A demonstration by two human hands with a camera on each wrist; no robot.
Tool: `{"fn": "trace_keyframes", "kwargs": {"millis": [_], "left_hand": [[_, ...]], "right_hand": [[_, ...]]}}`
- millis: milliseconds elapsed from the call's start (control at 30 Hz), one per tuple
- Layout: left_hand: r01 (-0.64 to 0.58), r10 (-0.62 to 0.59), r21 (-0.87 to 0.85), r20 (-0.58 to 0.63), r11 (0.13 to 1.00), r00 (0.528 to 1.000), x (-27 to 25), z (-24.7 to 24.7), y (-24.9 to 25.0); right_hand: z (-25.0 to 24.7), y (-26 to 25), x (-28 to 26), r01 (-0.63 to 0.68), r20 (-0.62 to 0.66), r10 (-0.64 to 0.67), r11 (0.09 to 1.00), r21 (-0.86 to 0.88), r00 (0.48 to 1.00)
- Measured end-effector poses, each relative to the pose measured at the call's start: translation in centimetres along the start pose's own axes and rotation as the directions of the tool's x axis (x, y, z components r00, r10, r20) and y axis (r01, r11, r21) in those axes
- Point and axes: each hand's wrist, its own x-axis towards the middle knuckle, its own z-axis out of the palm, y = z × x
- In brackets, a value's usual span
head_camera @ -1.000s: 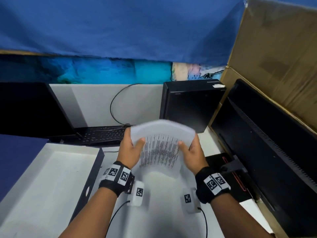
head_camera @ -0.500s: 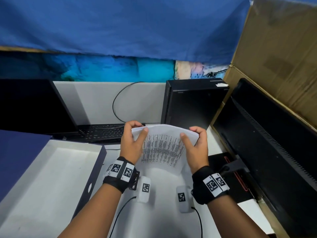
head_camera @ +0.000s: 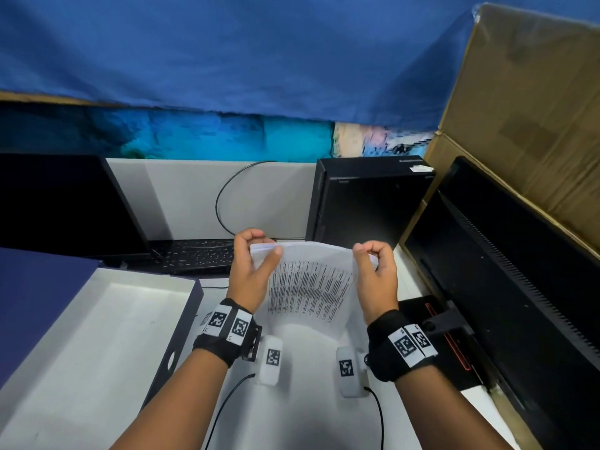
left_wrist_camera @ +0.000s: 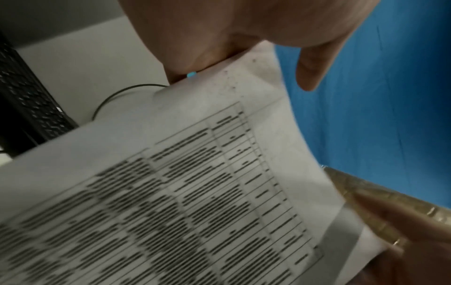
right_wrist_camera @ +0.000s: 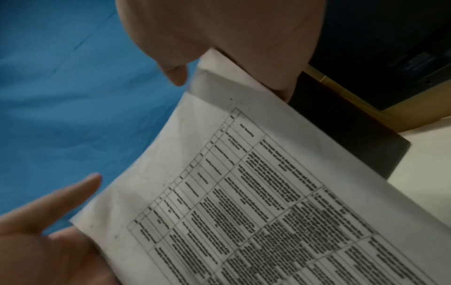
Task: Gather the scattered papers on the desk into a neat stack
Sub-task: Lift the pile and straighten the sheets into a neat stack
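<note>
Where curled left hand and right hand grip: papers, print blurred.

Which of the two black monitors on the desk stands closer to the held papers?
The black monitor on the right, beside the right hand; the left black monitor stands farther, beyond the open box.

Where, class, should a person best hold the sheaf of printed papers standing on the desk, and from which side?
Hold the papers at their two upper corners, one hand from each side, as the left hand and right hand do: the sheets bow without support.
</note>
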Motion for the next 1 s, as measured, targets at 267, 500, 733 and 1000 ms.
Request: {"fn": "trace_keyframes", "kwargs": {"millis": [267,500,733,1000], "left_hand": [[0.188,-0.203,0.249,0.035,0.95,0.979,-1.5,0.2,-3.2],[0.207,-0.211,0.248,-0.011,0.946,0.977,-1.6,0.1,-3.9],[0.33,-0.36,0.389,0.006,0.86,0.933,-3.6,-1.3,-7.4],[0.274,-0.335,0.426,0.073,0.862,0.939,-3.4,-2.1,-7.8]], "right_hand": [[-1.1,3.2,-2.1,-0.099,0.134,0.129,0.972,-0.213,0.982],[-1.0,3.4,-2.6,-0.096,0.149,0.121,0.981,-0.168,0.981],[-2.2,4.2,-3.6,-0.111,0.143,0.152,0.959,-0.262,0.978],[4.1,-6.8,-0.4,0.759,0.684,-0.329,0.286,-0.586,0.652]]}}
